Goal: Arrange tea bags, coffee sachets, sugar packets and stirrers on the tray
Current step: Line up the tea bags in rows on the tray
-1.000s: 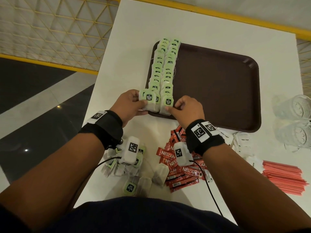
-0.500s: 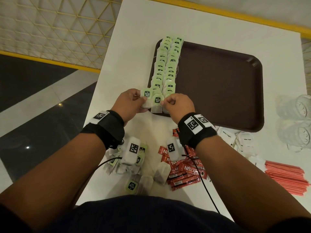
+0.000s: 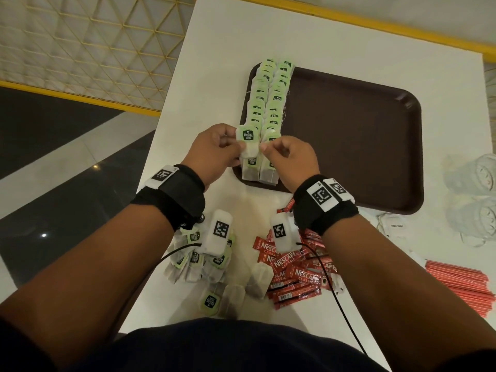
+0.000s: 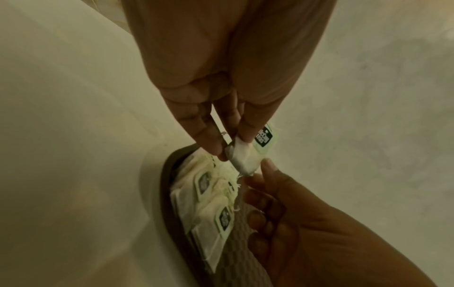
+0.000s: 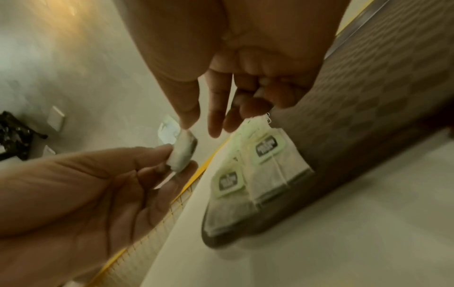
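Observation:
A brown tray (image 3: 349,143) holds two rows of green-tagged tea bags (image 3: 268,98) along its left side. My left hand (image 3: 240,146) pinches one tea bag (image 3: 248,135) and holds it just above the near end of the rows. The left wrist view shows the fingertips gripping that bag (image 4: 243,157). My right hand (image 3: 265,146) is beside it. Its thumb tip touches the bag (image 5: 183,153), the index finger stands apart, and the other fingers are curled. Loose tea bags (image 3: 204,261) and red coffee sachets (image 3: 295,272) lie under my wrists.
White sugar packets (image 3: 393,226) lie near the tray's front right corner, and red stirrers (image 3: 461,283) are stacked at the right. Two clear glasses (image 3: 480,194) stand by the right table edge. The table's left edge runs close to the tray.
Both hands have risen from the near end of the rows. My left hand has lifted one tea bag clear, and my right hand has come in beside it.

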Action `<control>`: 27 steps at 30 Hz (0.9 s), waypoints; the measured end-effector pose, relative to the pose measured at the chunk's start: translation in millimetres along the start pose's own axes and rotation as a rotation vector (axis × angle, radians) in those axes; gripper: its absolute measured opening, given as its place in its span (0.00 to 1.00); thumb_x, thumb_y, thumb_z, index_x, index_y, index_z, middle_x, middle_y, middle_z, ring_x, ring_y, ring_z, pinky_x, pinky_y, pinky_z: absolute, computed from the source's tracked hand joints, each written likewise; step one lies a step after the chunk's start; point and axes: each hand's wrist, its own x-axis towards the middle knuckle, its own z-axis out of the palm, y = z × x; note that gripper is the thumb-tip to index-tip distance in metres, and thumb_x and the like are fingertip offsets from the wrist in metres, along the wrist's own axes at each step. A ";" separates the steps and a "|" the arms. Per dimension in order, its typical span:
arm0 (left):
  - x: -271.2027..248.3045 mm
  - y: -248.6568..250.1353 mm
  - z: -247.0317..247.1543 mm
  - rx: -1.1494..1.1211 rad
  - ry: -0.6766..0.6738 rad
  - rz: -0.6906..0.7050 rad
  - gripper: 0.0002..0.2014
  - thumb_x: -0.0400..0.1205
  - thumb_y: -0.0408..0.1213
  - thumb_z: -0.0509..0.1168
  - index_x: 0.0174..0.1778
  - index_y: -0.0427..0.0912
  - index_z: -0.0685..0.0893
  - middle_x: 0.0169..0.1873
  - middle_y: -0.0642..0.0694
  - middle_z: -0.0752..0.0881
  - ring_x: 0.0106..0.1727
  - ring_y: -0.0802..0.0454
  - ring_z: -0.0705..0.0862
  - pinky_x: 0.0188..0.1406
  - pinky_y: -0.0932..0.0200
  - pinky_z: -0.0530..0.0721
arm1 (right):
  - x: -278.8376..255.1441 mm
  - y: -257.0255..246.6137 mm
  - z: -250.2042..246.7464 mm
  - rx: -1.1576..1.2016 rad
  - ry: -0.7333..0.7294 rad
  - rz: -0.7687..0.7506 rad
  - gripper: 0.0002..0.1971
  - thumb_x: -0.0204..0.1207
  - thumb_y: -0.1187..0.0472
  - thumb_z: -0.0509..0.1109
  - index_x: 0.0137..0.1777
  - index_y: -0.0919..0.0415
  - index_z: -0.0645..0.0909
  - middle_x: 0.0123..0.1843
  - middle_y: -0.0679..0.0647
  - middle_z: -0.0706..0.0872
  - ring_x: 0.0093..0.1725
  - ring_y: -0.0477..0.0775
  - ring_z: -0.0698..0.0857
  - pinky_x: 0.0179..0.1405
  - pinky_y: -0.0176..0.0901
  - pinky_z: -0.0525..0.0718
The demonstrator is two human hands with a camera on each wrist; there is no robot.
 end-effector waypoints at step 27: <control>78.0 5.9 0.5 0.427 0.047 -0.094 0.12 0.80 0.28 0.69 0.59 0.40 0.82 0.47 0.42 0.87 0.48 0.41 0.88 0.52 0.44 0.89 | 198.1 29.0 -57.4 -0.098 0.150 0.260 0.10 0.77 0.54 0.73 0.34 0.52 0.84 0.39 0.53 0.87 0.38 0.53 0.84 0.48 0.44 0.86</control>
